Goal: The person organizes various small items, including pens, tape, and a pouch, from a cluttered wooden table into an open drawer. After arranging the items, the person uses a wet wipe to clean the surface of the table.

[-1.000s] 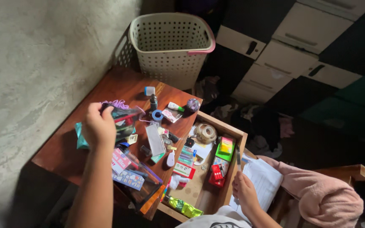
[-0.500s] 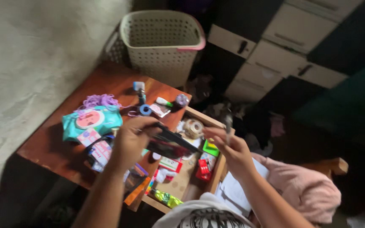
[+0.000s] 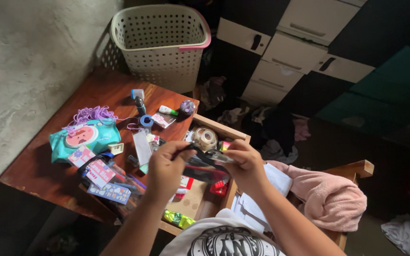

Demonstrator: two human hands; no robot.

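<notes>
Both hands meeting at frame centre over the open drawer (image 3: 241,142): left hand (image 3: 167,167) closed around the left end of a dark see-through pouch (image 3: 204,167), right hand (image 3: 243,163) pinching its right end, fingers narrow, maybe also gripping a thin pen-like thing, too blurred to tell. Pouch held level in the air, above the drawer, not touching the table (image 3: 48,166). Best done by keeping the pouch flat and mouth up so contents stay in, holding firm with the left, working the opening with the right fingertips only. Risk: knocking the tape roll (image 3: 206,138) just behind, or tipping small bits into the clutter. Teal wipes pack (image 3: 84,137) and purple cord (image 3: 88,114) at left, basket (image 3: 160,45) upper left, pink towel (image 3: 330,199) lower right, all well apart.
</notes>
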